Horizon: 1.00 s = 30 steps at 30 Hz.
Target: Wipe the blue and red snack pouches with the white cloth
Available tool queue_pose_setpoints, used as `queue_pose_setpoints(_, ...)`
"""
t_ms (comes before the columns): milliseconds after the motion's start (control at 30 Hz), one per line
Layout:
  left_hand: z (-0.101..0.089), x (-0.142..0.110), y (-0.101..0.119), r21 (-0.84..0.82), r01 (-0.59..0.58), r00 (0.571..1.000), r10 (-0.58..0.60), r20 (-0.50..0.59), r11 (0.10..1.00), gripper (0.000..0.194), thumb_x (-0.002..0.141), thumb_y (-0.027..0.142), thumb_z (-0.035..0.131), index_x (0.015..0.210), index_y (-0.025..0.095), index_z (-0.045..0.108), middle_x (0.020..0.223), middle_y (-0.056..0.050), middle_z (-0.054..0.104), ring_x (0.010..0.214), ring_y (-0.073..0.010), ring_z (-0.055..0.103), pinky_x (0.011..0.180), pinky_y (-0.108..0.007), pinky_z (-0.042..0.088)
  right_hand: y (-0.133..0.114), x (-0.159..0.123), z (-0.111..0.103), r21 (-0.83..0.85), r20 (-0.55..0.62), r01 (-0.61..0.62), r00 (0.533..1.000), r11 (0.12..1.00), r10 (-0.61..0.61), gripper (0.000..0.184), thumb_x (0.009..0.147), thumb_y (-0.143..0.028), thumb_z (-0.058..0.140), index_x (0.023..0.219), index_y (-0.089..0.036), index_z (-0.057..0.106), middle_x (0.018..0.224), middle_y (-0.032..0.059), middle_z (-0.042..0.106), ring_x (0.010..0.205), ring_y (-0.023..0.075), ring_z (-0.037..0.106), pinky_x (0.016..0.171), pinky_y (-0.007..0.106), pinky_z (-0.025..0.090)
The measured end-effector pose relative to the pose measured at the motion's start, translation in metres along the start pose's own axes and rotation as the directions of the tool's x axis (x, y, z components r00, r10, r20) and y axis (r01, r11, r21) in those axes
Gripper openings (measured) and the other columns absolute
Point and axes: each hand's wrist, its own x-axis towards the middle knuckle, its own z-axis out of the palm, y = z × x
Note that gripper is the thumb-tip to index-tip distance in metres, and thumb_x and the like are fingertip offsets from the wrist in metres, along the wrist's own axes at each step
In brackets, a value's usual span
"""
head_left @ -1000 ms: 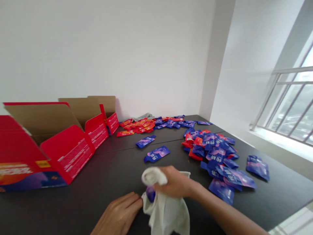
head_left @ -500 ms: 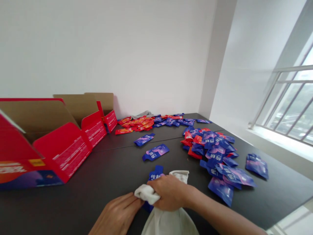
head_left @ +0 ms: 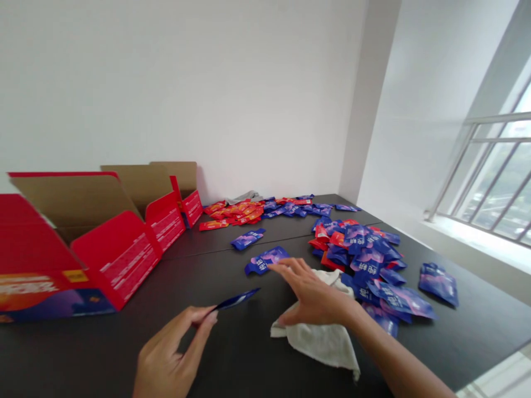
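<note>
My left hand (head_left: 176,348) pinches a blue pouch (head_left: 238,299) by one end, held almost edge-on above the dark table (head_left: 236,354). Fingers spread, my right hand (head_left: 309,296) hovers over a crumpled whitish cloth (head_left: 321,340) on the table and holds nothing. Just beyond its fingertips lies a blue and purple pouch (head_left: 267,260), flat on the table. Farther back is another blue pouch (head_left: 248,239). Right of the cloth, a heap of blue and red pouches (head_left: 365,265) partly touches it.
Open red cardboard boxes (head_left: 120,260) stand in a row on the left. Red pouches (head_left: 238,211) and blue pouches (head_left: 290,208) lie near the wall, beside a grey cloth (head_left: 248,196). A single pouch (head_left: 438,283) lies at the right, near the table edge. A railing (head_left: 493,120) guards the window.
My right hand has let go of the cloth, which now lies farther right, and has opened. My left hand has lifted the blue pouch that was on the table under the cloth.
</note>
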Motion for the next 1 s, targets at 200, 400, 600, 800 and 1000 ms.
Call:
queue_pose_setpoints(200,0.003,-0.003,0.004,-0.072,0.027,0.996,-0.02,0.086,0.997,0.016,0.091,0.038,0.054,0.089,0.024,0.062,0.079,0.003,0.07,0.071,-0.0132,0.068,0.068,-0.02,0.053,-0.037,0.005,0.021,0.124,-0.048,0.178,0.984,0.976,-0.173,0.023,0.098,-0.03,0.043,0.116,-0.021,0.054,0.105,0.0035,0.063,0.102,0.0173,0.056,0.103,0.035,0.028)
queue_pose_setpoints(400,0.013,0.0,0.004,-0.093,0.169,0.964,-0.145,0.221,0.981,0.027,0.091,0.042,0.052,0.111,0.024,0.051,0.091,0.001,0.069,0.077,-0.0138,0.07,0.068,-0.022,0.056,-0.016,0.013,0.012,0.097,-0.312,0.008,0.95,0.995,0.023,0.028,0.1,-0.032,0.036,0.08,-0.018,0.051,0.075,0.0015,0.059,0.069,0.0144,0.054,0.067,0.025,0.036)
queue_pose_setpoints(600,0.021,-0.008,-0.004,-0.063,0.116,0.949,-0.092,0.301,0.991,0.029,0.094,0.035,0.048,0.121,0.027,0.043,0.1,0.0,0.066,0.084,-0.0135,0.068,0.078,-0.028,0.056,0.062,-0.005,-0.045,0.035,-0.712,-0.6,0.546,0.799,0.441,0.033,0.093,-0.038,0.041,0.07,-0.018,0.054,0.061,0.0012,0.052,0.056,0.0141,0.044,0.055,0.026,0.025)
queue_pose_setpoints(800,0.025,-0.012,-0.01,-0.034,0.081,0.942,-0.065,0.329,0.996,0.03,0.094,0.028,0.048,0.123,0.027,0.041,0.102,0.0,0.064,0.088,-0.0142,0.067,0.081,-0.029,0.055,0.129,-0.043,-0.07,0.024,-0.874,-0.906,0.186,0.423,0.448,0.033,0.09,-0.038,0.042,0.092,-0.018,0.069,0.103,0.0135,0.057,0.083,0.0248,0.053,0.063,0.032,0.033)
queue_pose_setpoints(1000,0.025,-0.013,-0.015,-0.026,0.062,0.947,-0.051,0.318,0.998,0.031,0.093,0.026,0.048,0.123,0.027,0.039,0.103,-0.001,0.063,0.09,-0.0148,0.067,0.082,-0.03,0.055,0.15,-0.044,-0.05,-0.137,-0.638,-0.911,0.382,0.39,0.668,0.023,0.079,-0.031,0.055,0.097,-0.022,0.067,0.103,0.0148,0.057,0.098,0.0327,0.052,0.07,0.037,0.042)
